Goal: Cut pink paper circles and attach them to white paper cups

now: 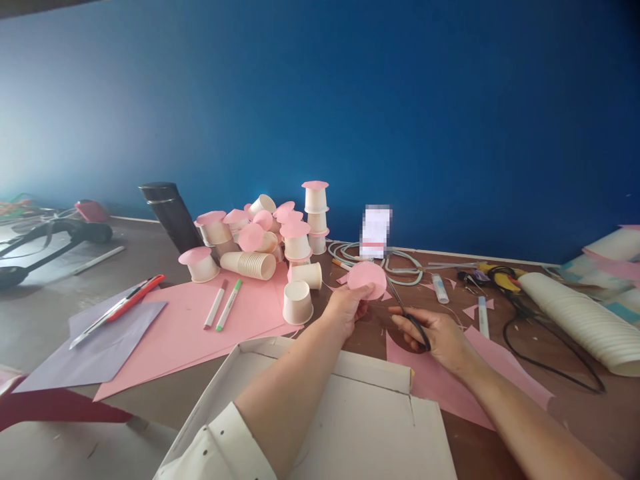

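Observation:
A pink paper circle (368, 279) is pinched between the thumb and fingers of my left hand (351, 308), held above the table. My right hand (434, 333) has its fingers through the black handles of a pair of scissors (420, 331). The scissors' blades point up and left, close to the circle's right edge; whether they touch it I cannot tell. Below my right hand lies a sheet of pink paper (450, 393). Left of my left hand stand paper cups, among them an upside-down white cup (298, 303) and a cup lying on its side (307, 275).
Cups topped with pink discs (295, 241) crowd the back beside a black bottle (170, 217). A white cardboard box lid (370, 433) lies in front. Markers (229, 305), a utility knife (120, 307), a glue stick (440, 289), cables (550, 360) and a long cup stack (580, 323) spread around.

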Action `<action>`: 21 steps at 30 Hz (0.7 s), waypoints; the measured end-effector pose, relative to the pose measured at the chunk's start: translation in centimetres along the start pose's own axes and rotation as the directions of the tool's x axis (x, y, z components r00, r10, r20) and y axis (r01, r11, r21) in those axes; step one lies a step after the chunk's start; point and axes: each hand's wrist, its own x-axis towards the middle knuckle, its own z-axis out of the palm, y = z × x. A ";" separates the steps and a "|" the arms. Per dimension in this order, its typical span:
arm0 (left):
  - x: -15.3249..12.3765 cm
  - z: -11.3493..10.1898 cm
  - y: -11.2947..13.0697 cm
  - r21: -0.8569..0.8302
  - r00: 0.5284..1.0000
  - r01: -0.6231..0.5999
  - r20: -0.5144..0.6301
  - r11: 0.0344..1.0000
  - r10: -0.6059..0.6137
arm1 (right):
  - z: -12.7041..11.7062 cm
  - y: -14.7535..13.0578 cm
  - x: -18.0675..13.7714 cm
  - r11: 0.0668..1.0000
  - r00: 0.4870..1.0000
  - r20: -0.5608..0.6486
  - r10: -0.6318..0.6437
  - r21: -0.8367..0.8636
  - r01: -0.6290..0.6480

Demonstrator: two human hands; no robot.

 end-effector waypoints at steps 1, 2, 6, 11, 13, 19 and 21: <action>0.0 0.0 0.0 0.009 1.000 -0.003 0.000 1.000 0.003 | 0.0 0.0 0.0 1.000 1.000 -0.001 0.003 0.003 -0.003; 0.0 0.0 -0.1 0.017 1.000 -0.006 0.002 1.000 0.006 | 0.0 0.1 0.0 1.000 1.000 -0.001 0.006 0.006 -0.006; 0.1 0.0 -0.3 0.043 1.000 -0.018 0.015 0.999 0.017 | -0.2 0.4 0.2 1.000 1.000 0.012 0.013 0.026 -0.014; 0.2 0.0 -0.5 0.068 0.999 -0.029 0.045 0.997 0.026 | -0.2 0.5 0.2 0.999 1.000 0.014 0.017 0.041 -0.018; 0.2 -0.1 -0.5 0.063 0.998 -0.028 0.057 0.998 0.025 | -0.2 0.4 0.2 0.999 1.000 0.014 0.017 0.050 -0.018; 0.1 0.0 -0.5 0.058 0.997 0.029 0.070 0.998 -0.033 | -0.2 0.3 0.2 1.000 1.000 -0.008 -0.004 0.028 0.004; 0.1 -0.1 -0.5 0.061 0.996 0.042 0.070 0.997 -0.046 | -0.2 0.3 0.2 1.000 1.000 -0.013 -0.017 0.014 0.017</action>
